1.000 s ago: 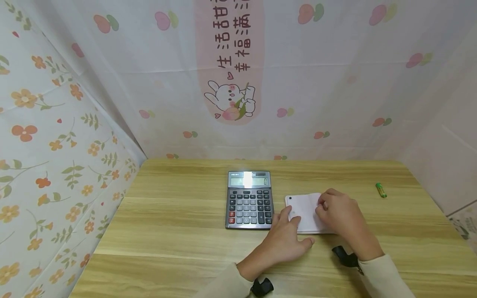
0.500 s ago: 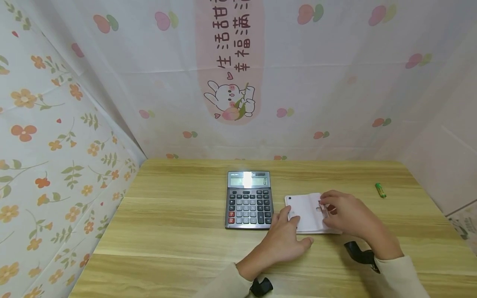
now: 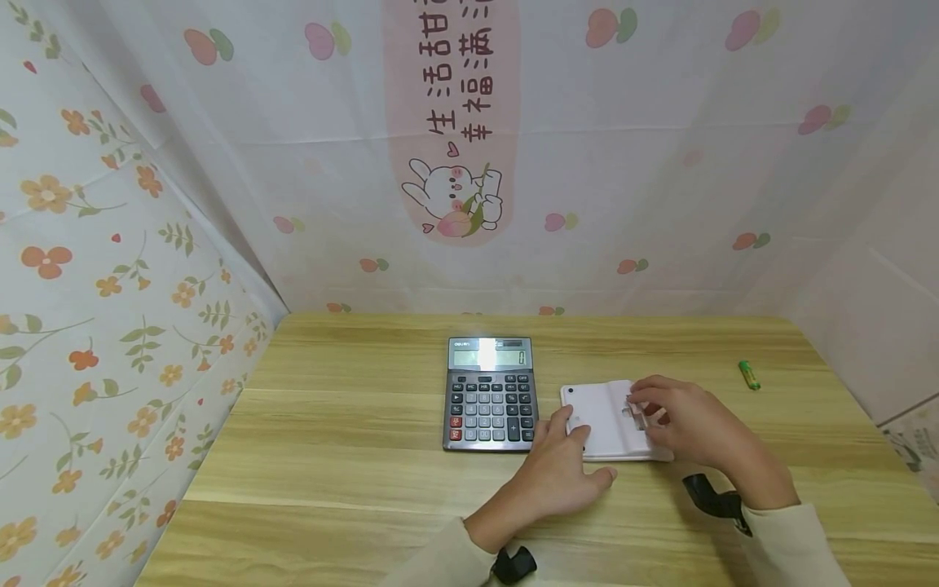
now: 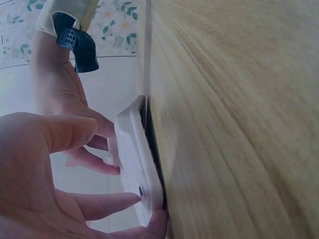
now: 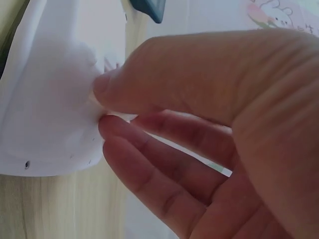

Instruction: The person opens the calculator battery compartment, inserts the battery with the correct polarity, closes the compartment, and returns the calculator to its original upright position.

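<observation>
Across the desk, the head view has a grey calculator displaying 0, 幸福 printed on the cloth behind, and a smooth white device lying flat between left hand and right hand. Left wrist view: the left fingers touch its edge, thumb spread wide. Right wrist view: the right thumb and fingertips bend close together against it; whether they pinch anything, I can't tell.
</observation>
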Demonstrator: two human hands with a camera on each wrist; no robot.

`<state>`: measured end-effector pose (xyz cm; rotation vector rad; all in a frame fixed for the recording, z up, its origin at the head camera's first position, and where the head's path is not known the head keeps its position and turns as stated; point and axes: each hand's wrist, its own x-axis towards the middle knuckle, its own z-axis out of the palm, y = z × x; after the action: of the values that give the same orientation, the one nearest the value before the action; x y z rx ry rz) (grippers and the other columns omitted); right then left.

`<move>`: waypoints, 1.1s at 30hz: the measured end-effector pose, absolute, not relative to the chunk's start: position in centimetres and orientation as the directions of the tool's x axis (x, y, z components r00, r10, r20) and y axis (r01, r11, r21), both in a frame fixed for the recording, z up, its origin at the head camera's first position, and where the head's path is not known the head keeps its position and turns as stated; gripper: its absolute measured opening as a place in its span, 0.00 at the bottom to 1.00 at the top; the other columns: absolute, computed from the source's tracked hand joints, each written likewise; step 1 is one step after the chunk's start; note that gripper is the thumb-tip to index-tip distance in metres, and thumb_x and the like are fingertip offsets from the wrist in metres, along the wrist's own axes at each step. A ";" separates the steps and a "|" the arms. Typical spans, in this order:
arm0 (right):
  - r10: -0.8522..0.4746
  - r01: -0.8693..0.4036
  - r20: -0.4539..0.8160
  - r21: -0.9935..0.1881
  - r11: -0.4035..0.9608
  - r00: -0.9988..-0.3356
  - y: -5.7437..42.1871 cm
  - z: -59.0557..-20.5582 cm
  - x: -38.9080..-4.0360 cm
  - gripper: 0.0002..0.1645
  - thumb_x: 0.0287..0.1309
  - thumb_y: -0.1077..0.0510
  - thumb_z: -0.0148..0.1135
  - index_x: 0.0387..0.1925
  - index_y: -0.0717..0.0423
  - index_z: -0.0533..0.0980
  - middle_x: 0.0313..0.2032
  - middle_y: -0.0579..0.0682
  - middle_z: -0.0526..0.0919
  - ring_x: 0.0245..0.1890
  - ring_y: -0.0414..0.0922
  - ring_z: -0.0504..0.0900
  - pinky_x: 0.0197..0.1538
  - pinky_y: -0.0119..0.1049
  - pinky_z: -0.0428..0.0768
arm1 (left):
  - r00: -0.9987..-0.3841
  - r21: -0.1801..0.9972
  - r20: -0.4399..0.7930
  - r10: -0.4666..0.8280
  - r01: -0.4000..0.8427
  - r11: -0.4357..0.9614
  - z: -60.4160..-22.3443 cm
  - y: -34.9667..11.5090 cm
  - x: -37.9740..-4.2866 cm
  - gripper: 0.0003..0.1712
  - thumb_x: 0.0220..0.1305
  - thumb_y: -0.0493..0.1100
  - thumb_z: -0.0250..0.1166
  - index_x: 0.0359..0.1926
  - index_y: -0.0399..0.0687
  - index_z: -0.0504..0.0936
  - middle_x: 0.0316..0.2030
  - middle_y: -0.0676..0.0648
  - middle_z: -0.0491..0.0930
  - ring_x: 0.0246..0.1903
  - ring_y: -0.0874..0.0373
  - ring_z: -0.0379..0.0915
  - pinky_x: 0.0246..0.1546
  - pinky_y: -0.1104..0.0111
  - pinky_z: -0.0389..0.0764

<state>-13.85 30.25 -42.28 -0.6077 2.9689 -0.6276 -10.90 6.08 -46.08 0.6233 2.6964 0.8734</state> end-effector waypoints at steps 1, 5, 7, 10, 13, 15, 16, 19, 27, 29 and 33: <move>-0.386 -0.367 0.035 -0.401 0.839 -0.922 30.3 -42.3 -13.9 0.25 0.52 0.71 0.79 0.55 0.64 0.86 0.55 0.58 0.88 0.43 0.47 0.89 0.43 0.46 0.88 | -0.880 0.603 -0.093 0.466 0.323 0.729 -46.1 6.1 -10.9 0.41 0.71 0.64 0.69 0.74 0.42 0.80 0.82 0.42 0.63 0.78 0.47 0.58 0.73 0.57 0.71; -0.377 -0.357 0.039 -0.420 0.834 -0.925 30.5 -42.5 -13.9 0.28 0.52 0.70 0.79 0.57 0.60 0.85 0.52 0.51 0.89 0.43 0.45 0.88 0.41 0.43 0.86 | -0.878 0.604 -0.090 0.470 0.327 0.727 -46.1 6.0 -10.9 0.41 0.71 0.64 0.69 0.74 0.42 0.81 0.82 0.42 0.63 0.78 0.47 0.59 0.73 0.56 0.71; -0.376 -0.361 0.051 -0.426 0.830 -0.925 30.6 -42.6 -13.9 0.28 0.52 0.70 0.80 0.57 0.59 0.85 0.50 0.49 0.89 0.43 0.45 0.87 0.40 0.42 0.85 | -0.878 0.601 -0.088 0.470 0.330 0.728 -46.1 6.0 -10.9 0.41 0.71 0.64 0.69 0.73 0.42 0.81 0.81 0.42 0.63 0.77 0.47 0.59 0.72 0.57 0.71; -0.389 -0.389 0.086 -0.407 0.827 -0.917 30.7 -42.6 -14.0 0.26 0.50 0.69 0.81 0.53 0.57 0.86 0.49 0.47 0.89 0.44 0.46 0.87 0.41 0.42 0.85 | -0.879 0.595 -0.080 0.469 0.335 0.730 -46.1 5.9 -10.9 0.41 0.71 0.64 0.69 0.73 0.42 0.81 0.81 0.42 0.63 0.76 0.48 0.61 0.72 0.58 0.72; -0.406 -0.422 0.125 -0.381 0.823 -0.905 30.9 -42.7 -14.1 0.24 0.49 0.69 0.81 0.50 0.56 0.86 0.50 0.49 0.88 0.40 0.44 0.84 0.40 0.41 0.84 | -0.879 0.590 -0.075 0.471 0.342 0.732 -46.1 5.9 -10.9 0.41 0.71 0.65 0.69 0.73 0.42 0.81 0.81 0.42 0.63 0.75 0.48 0.61 0.71 0.59 0.72; -0.412 -0.432 0.138 -0.371 0.822 -0.901 31.0 -42.7 -14.1 0.23 0.49 0.69 0.80 0.49 0.56 0.86 0.51 0.50 0.87 0.38 0.43 0.82 0.39 0.39 0.82 | -0.878 0.590 -0.074 0.472 0.343 0.731 -46.2 5.9 -11.0 0.41 0.71 0.65 0.69 0.73 0.42 0.81 0.81 0.42 0.63 0.75 0.48 0.61 0.71 0.59 0.72; -0.411 -0.432 0.138 -0.371 0.822 -0.901 31.0 -42.6 -14.1 0.23 0.49 0.69 0.80 0.49 0.56 0.86 0.52 0.51 0.87 0.36 0.42 0.81 0.38 0.38 0.82 | -0.878 0.592 -0.075 0.473 0.342 0.730 -46.2 5.9 -11.0 0.41 0.71 0.65 0.68 0.74 0.42 0.81 0.81 0.42 0.63 0.75 0.48 0.61 0.71 0.59 0.72; -0.399 -0.418 0.131 -0.372 0.829 -0.908 31.1 -42.6 -14.1 0.23 0.49 0.68 0.79 0.48 0.55 0.86 0.53 0.52 0.86 0.35 0.42 0.80 0.38 0.38 0.83 | -0.878 0.597 -0.080 0.473 0.338 0.728 -46.1 5.9 -11.0 0.41 0.71 0.65 0.68 0.74 0.43 0.81 0.81 0.43 0.63 0.76 0.48 0.61 0.71 0.59 0.72; -0.374 -0.382 0.103 -0.405 0.831 -0.922 31.9 -42.9 -14.2 0.23 0.47 0.69 0.78 0.48 0.55 0.85 0.55 0.53 0.84 0.43 0.49 0.87 0.45 0.49 0.89 | -0.880 0.599 -0.081 0.468 0.332 0.728 -46.1 5.9 -10.9 0.41 0.71 0.65 0.68 0.74 0.44 0.81 0.82 0.44 0.63 0.77 0.49 0.60 0.72 0.58 0.71; -0.374 -0.378 0.096 -0.412 0.829 -0.923 32.1 -43.0 -14.2 0.23 0.47 0.69 0.78 0.47 0.55 0.84 0.56 0.54 0.83 0.44 0.50 0.87 0.45 0.49 0.90 | -0.882 0.600 -0.074 0.465 0.333 0.728 -46.1 5.9 -10.9 0.41 0.71 0.65 0.68 0.74 0.44 0.81 0.82 0.43 0.63 0.76 0.49 0.60 0.72 0.58 0.71; -0.372 -0.370 0.082 -0.424 0.827 -0.925 32.7 -43.2 -14.4 0.23 0.47 0.70 0.78 0.47 0.56 0.84 0.56 0.55 0.82 0.47 0.52 0.87 0.46 0.49 0.90 | -0.886 0.593 -0.058 0.461 0.341 0.729 -46.2 5.9 -11.0 0.41 0.71 0.64 0.69 0.73 0.43 0.81 0.81 0.43 0.64 0.76 0.48 0.61 0.73 0.58 0.71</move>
<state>-14.37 32.70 -43.24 -0.6089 2.9980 -0.6947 -10.99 5.86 -46.22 0.6406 2.7307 0.8781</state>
